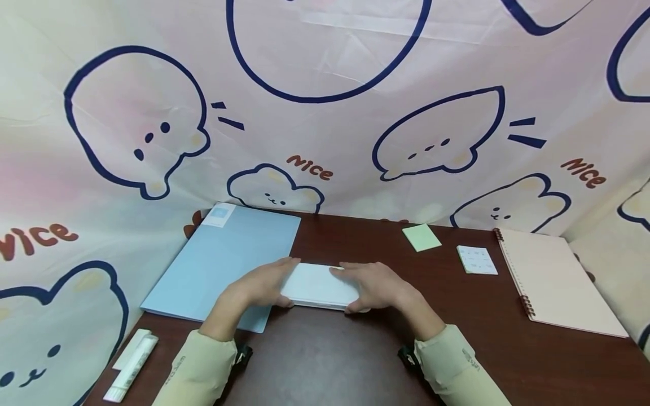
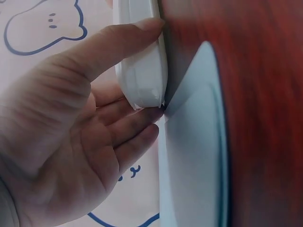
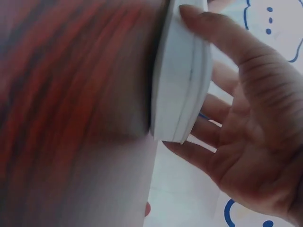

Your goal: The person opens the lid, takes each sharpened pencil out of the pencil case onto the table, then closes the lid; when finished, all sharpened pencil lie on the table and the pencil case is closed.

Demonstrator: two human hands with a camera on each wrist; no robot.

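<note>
A flat white box [image 1: 321, 285] with rounded edges is held level between both hands at the middle of the table. My left hand [image 1: 266, 283] grips its left end, thumb on the near side and fingers around the far side. On the right end, my right hand [image 1: 373, 286] holds it the same way. A seam runs along the side of the white box [image 3: 182, 90] in the right wrist view. Beneath the left hand lies a light blue folder [image 1: 228, 254], whose corner shows beside the box in the left wrist view. Whether the box touches the table cannot be made out.
A green sticky-note pad [image 1: 422, 237] and a small printed note pad [image 1: 477, 260] lie at the back right. Further right is a cream spiral notebook [image 1: 563, 276]. A white tube [image 1: 131, 369] and a white block [image 1: 131, 349] are at the front left. A patterned cloth [image 1: 345, 141] hangs behind the table.
</note>
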